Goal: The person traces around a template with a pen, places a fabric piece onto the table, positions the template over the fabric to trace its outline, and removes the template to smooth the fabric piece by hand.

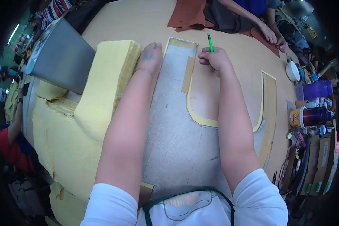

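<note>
A green pencil (210,42) stands up out of my right hand (216,59), whose fingers are closed around it beside the inner edge of a template. That template (173,124) is a large grey U-shaped panel lying flat on the table, with yellowish edging and tan strips. My left hand (150,57) rests between the left arm of the template and a thick stack of yellow sheets (111,71). Its back faces me, and its fingers are mostly hidden from view.
A grey metal box (64,56) stands left of the yellow stack. Reddish-brown material (188,15) and another person's hands (273,35) are at the far side. Along the right edge are a white bowl (292,71), a purple container (318,89) and a yellow-labelled tub (297,117).
</note>
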### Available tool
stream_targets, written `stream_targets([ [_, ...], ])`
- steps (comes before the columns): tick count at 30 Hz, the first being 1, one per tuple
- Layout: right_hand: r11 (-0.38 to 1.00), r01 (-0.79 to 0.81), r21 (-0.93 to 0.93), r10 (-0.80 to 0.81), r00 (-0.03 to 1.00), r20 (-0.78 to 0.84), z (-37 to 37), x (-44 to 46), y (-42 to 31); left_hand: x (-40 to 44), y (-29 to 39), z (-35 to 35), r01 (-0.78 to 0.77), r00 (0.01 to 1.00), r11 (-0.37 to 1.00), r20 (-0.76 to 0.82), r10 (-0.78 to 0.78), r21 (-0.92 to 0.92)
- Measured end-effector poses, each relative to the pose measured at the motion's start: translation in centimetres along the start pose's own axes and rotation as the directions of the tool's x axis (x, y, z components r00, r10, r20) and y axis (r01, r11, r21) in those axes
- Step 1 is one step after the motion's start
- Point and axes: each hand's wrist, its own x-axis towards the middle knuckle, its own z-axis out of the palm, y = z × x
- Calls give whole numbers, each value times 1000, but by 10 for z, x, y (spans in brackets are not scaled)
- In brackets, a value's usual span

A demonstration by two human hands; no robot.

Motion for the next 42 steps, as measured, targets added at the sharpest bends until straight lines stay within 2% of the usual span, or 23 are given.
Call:
stream_targets([
  [4,989,-27,144,22,999,39,5,-16,1,17,33,-6,328,936,928,192,-294,-178],
  [7,977,-26,213,15,999,49,7,-25,2,20,39,-8,303,943,914,224,-247,-271],
  [13,951,-40,308,12,996,91,3,-24,5,36,56,2,269,946,934,250,-209,-237],
  [17,939,-39,340,1,994,111,0,-24,7,46,56,5,332,932,904,239,-271,-270],
  [22,937,-34,347,-7,993,115,0,-22,9,43,53,6,319,946,874,188,-266,-368],
  [25,942,-31,335,-10,993,119,0,-22,8,41,44,9,217,970,895,188,-154,-389],
  [28,932,-34,360,-18,990,140,-2,-23,9,41,36,8,231,970,745,212,-122,-626],
  [34,943,-45,329,3,992,129,-1,-26,6,40,27,5,195,977,648,200,-67,-736],
  [37,946,-51,321,12,992,125,0,-27,5,36,26,9,137,991,648,111,-81,-750],
  [40,944,-50,326,5,991,136,-1,-25,7,37,17,10,-139,984,916,-160,83,-377],
  [42,941,-52,334,2,989,149,-2,-23,9,19,13,4,-373,891,928,-278,359,1],
])
